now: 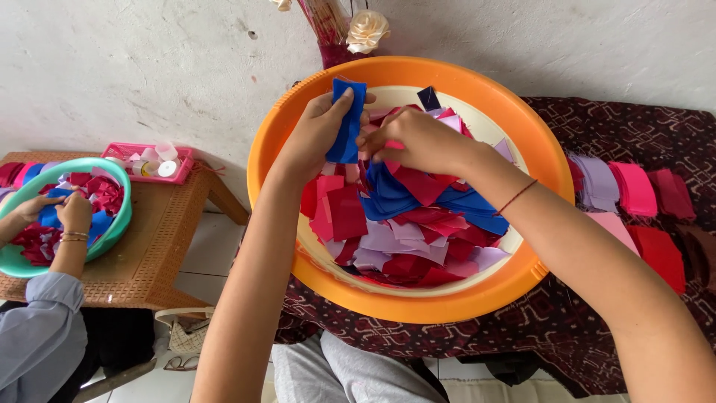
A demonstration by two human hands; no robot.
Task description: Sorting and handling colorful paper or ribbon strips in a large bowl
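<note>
A big orange basin (462, 298) rests on my lap, filled with several cut cloth pieces in red, blue, pink and lilac (406, 224). My left hand (313, 134) grips a small stack of blue cloth pieces (347, 123), held upright over the far side of the basin. My right hand (414, 138) is beside it, fingertips pinching a pink cloth piece (394, 145) close to the blue stack, just above the pile.
Sorted stacks of lilac, pink and red cloth (634, 190) lie on a dark patterned cloth (597, 313) at right. At left, another person's hands (63, 213) work in a green basin (119, 216) on a brown wicker table (149, 254), with a pink tray (149, 160) behind. A vase (339, 52) stands by the wall.
</note>
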